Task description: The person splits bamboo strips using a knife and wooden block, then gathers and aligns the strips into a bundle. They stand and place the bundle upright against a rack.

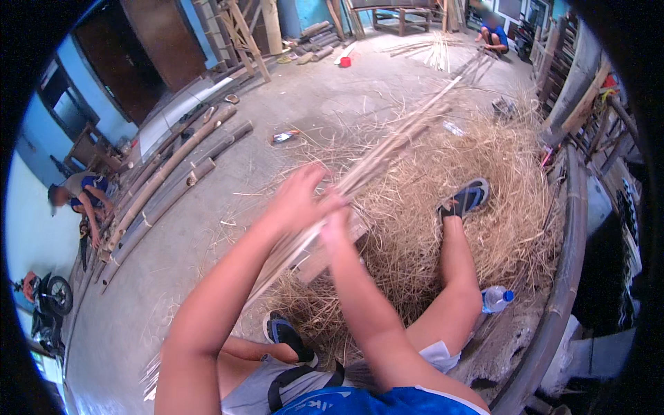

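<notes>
The right hand [337,223] looks clamped on the long thin strips [377,159]; the left hand [301,200] lies over them, fingers partly spread, and blur hides whether it grips. Hold firmly with the right and let the left feel along gently, since raw edges could cut or leave splinters. The strips slant above the wooden block [325,261] and the left edge of the shavings pile [498,159], reaching toward the floor's [173,256] far right corner; mind their long, springy ends.

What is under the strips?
A wood block and shavings show below the strips; the right forearm hides part of the block, and whatever the strips directly cover is unseen.
</notes>
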